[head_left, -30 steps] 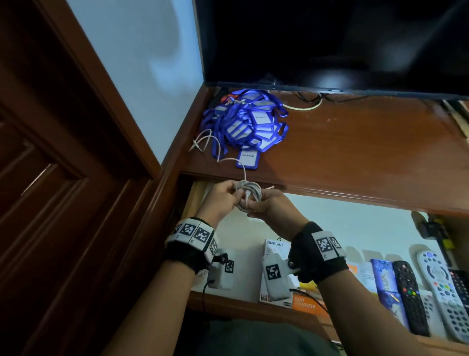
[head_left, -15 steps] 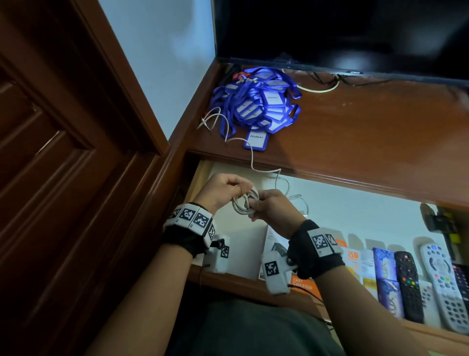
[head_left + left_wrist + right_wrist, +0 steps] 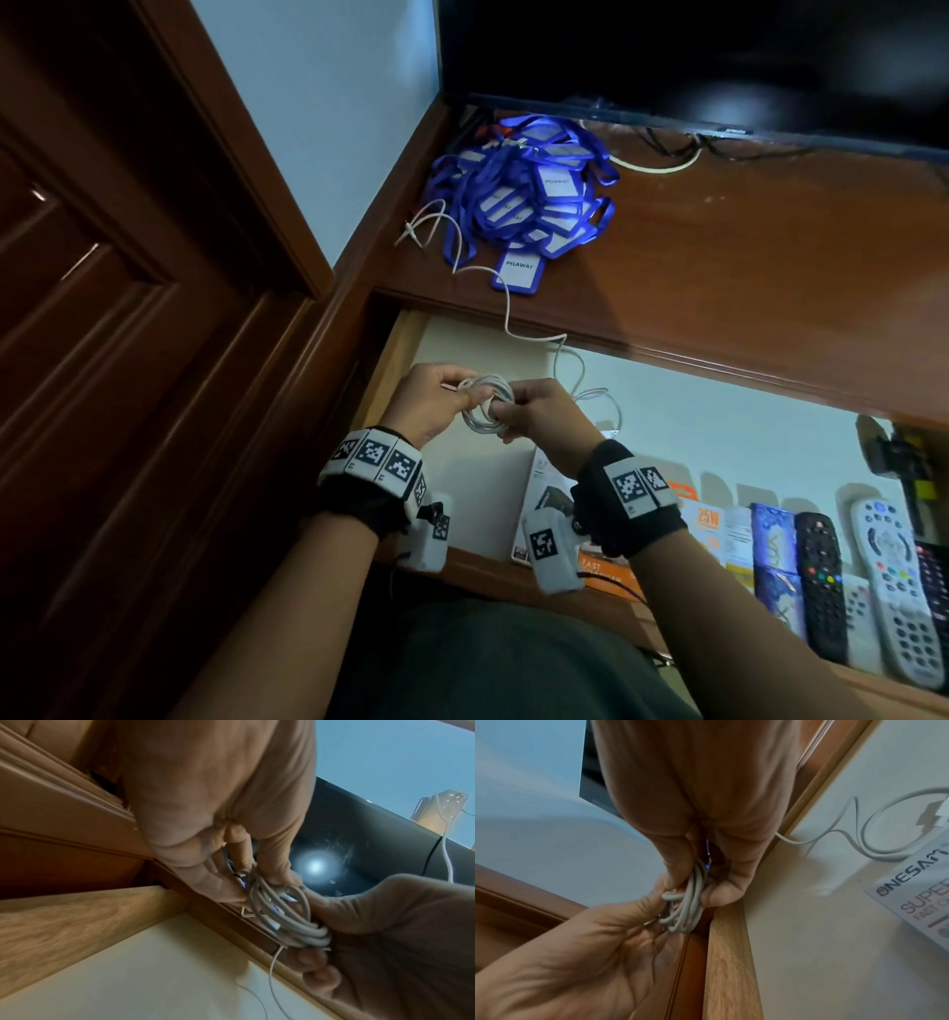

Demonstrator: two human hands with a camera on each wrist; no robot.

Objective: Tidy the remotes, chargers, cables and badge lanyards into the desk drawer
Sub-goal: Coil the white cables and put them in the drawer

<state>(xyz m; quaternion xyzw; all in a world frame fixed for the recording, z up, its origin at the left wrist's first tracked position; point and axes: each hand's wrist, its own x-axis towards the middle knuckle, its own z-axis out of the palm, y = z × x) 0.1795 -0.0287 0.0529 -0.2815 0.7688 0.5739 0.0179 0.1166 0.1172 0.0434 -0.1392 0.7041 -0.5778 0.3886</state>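
A coiled white cable (image 3: 485, 406) (image 3: 285, 921) (image 3: 690, 898) hangs between both hands over the open desk drawer (image 3: 719, 426). My left hand (image 3: 436, 398) pinches one side of the coil and my right hand (image 3: 534, 413) pinches the other. A second white cable (image 3: 506, 308) trails from the desk top down into the drawer. A heap of blue badge lanyards (image 3: 529, 190) lies on the desk top near the wall. Remotes (image 3: 893, 580) and charger boxes (image 3: 714, 529) stand along the drawer's near side.
A dark screen (image 3: 693, 56) stands at the back of the wooden desk top (image 3: 770, 267), with cables under it. A wooden door (image 3: 128, 334) fills the left. A white ONESAM box (image 3: 916, 898) lies in the drawer by my right wrist.
Both hands have come down from the desk edge into the space over the drawer with the coil. The trailing cable now hangs from the desk top into the drawer.
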